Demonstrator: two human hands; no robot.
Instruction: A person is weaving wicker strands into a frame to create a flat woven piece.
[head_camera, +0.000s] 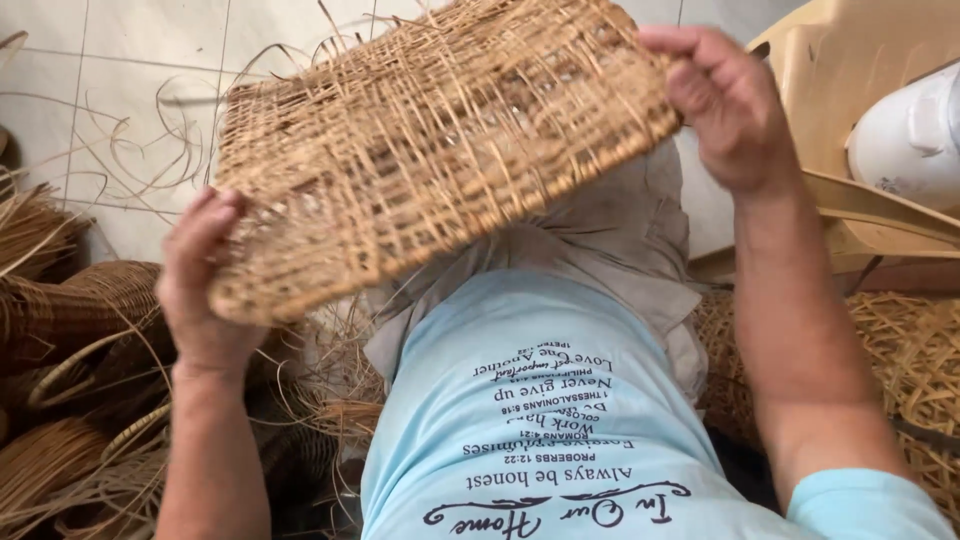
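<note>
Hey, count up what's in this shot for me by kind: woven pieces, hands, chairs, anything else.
Woven mat held in both hands: 1
Dark woven baskets at the lower left: at least 2, the pile is too tangled to count further
Hands: 2, left hand and right hand
Tan plastic chair: 1
White rounded object on the chair: 1
Total: at least 7

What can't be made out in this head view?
- Left hand fingers: hidden behind the woven panel.
- Lap and legs: covered by the panel.
- White object on the plastic chair: cut off by the right edge.
- Dark baskets: cut off at the left edge.
</note>
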